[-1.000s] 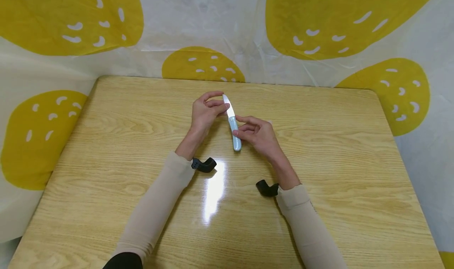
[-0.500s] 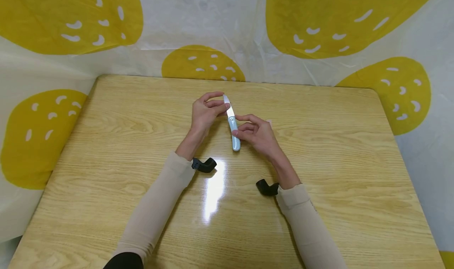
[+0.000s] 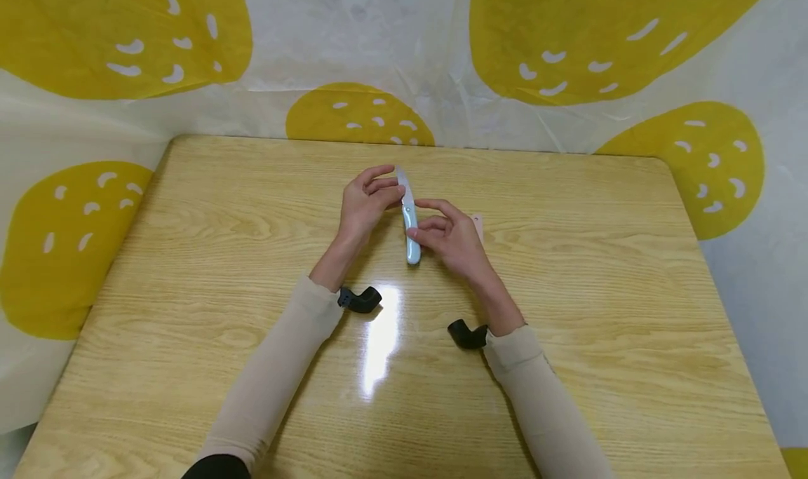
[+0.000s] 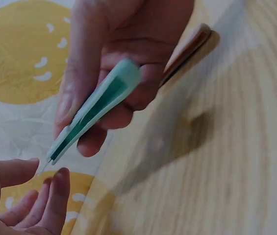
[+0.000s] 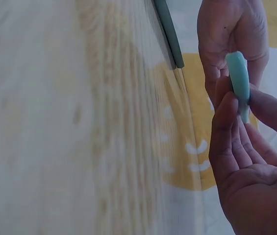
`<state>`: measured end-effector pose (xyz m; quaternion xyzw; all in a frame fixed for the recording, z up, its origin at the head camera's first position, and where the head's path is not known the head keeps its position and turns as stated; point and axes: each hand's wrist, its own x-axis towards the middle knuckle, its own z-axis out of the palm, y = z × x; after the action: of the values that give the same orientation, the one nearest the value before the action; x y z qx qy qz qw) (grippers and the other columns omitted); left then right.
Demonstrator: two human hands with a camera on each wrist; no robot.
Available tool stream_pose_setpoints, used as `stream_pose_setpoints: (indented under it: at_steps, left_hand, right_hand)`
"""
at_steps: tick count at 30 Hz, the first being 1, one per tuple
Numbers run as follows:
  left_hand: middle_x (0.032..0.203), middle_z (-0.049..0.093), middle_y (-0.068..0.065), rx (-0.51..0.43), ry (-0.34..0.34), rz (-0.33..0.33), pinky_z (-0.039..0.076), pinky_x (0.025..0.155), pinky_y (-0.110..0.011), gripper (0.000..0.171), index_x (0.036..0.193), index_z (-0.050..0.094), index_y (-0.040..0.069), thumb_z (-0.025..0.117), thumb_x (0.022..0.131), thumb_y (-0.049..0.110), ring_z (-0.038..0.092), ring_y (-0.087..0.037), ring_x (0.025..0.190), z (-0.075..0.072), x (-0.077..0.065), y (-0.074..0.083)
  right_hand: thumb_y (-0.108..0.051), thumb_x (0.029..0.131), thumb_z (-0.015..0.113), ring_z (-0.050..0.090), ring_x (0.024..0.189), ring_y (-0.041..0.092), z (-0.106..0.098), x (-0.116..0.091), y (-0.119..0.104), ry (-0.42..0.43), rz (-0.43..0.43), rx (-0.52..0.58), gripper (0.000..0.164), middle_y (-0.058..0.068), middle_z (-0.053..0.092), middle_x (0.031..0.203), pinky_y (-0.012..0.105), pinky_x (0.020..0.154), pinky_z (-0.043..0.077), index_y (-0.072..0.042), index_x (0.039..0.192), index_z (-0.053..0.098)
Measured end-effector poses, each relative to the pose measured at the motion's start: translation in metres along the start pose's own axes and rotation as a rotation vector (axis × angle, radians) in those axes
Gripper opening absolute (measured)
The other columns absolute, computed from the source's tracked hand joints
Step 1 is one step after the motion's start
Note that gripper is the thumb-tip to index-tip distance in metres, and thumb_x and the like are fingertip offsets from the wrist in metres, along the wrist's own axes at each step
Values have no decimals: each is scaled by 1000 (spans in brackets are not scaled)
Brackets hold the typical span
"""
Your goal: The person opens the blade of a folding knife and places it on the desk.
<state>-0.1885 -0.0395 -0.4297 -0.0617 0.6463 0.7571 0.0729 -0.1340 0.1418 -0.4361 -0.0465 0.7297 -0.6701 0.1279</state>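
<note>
A folding knife (image 3: pixel 411 233) with a pale blue-green handle is held over the table, its blade swung out and pointing toward the far edge. My right hand (image 3: pixel 457 244) pinches the handle between thumb and fingers. Up at the blade, my left hand (image 3: pixel 365 202) has its thumb tip on the metal and its index finger reaching near the point. The left wrist view shows the slot along the handle (image 4: pixel 96 105) facing that camera, with the blade only a thin edge-on sliver. From the right wrist, the handle's butt (image 5: pixel 238 73) shows above my right fingers.
A flat pink piece (image 3: pixel 477 226) with a small hole lies on the wooden table (image 3: pixel 600 275), partly behind my right hand. A dark strip (image 5: pixel 168 34) of unclear kind shows in the right wrist view. A patterned curtain (image 3: pixel 360 30) hangs beyond the table.
Both hands and the knife have shifted slightly left, the right hand more than the left. The handle has swung a little more upright in view, and more of the pink piece shows.
</note>
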Motion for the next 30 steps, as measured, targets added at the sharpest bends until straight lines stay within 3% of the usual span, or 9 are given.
stream_pose_setpoints:
  at_steps: [6,15,25,30]
  left_hand:
    - [127,68,-21,120,-22,13,60,94,-32,40,138,60,0,68,99,4,70,-17,104,0,-9,-6]
    - [130,66,-19,221,-69,-7,56,82,-18,35,138,59,-1,61,104,6,66,-12,100,4,-33,-22]
    - [129,66,-16,262,-79,-2,59,87,-28,33,136,59,1,61,105,10,69,-25,111,0,-52,-28]
    - [131,64,-16,278,-87,-15,60,80,-26,34,137,59,2,62,104,11,69,-24,107,-5,-62,-27]
  right_hand:
    - [-6,97,73,76,83,7,3,3,-1,42,27,-7,49,14,76,102,27,78,63,-8,143,58]
    - [-5,96,73,75,79,7,7,8,0,96,83,-3,51,26,75,108,26,70,61,-7,144,57]
    - [-6,96,74,75,77,5,9,10,3,126,113,-1,51,29,74,113,25,70,62,-7,145,56]
    - [-6,96,73,75,79,4,12,11,3,132,104,-5,52,30,74,115,26,72,63,-6,145,55]
